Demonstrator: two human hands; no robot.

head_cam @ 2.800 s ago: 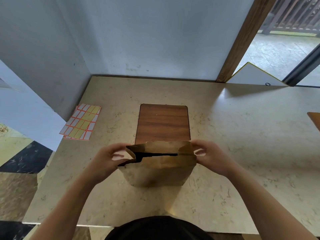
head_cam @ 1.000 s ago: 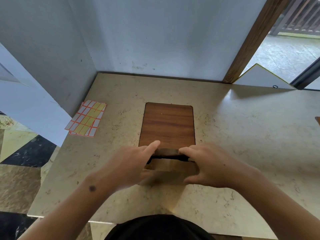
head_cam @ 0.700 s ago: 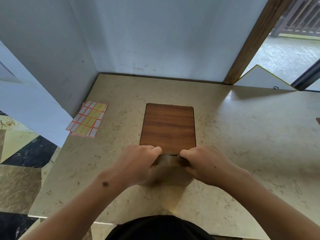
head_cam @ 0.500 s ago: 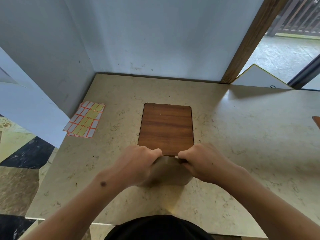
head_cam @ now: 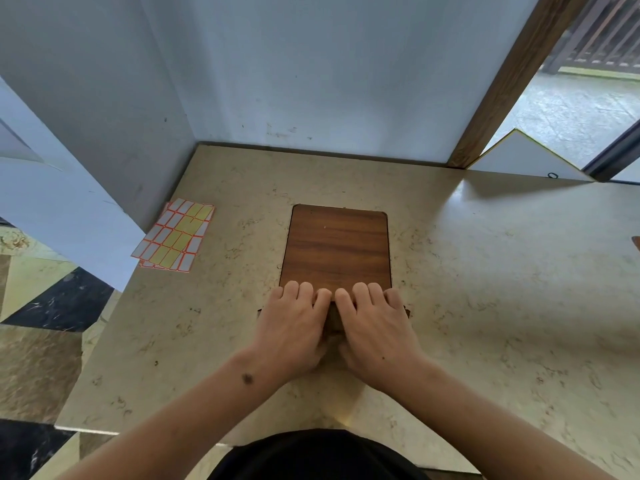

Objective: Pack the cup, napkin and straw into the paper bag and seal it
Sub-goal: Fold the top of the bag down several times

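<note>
The brown paper bag (head_cam: 333,322) stands on the marble table (head_cam: 491,278) at the near edge of a wooden board. Almost all of it is hidden under my hands; only a strip between them and small corners at each side show. My left hand (head_cam: 294,327) lies palm down over the bag's left half, fingers together and pointing away from me. My right hand (head_cam: 375,330) covers the right half the same way. Both press the folded top down, thumbs tucked at the near side. No cup, napkin or straw is in view.
A dark wooden board (head_cam: 336,247) lies flat just beyond my fingers. A sheet of orange-edged stickers (head_cam: 175,235) lies at the table's left edge by the wall. A white panel (head_cam: 519,157) leans at the back right, next to a wooden door frame.
The bag's top was open between my hands, then was folded over. My hands have moved from pinching the fold to lying flat over it, pushing the bag lower.
</note>
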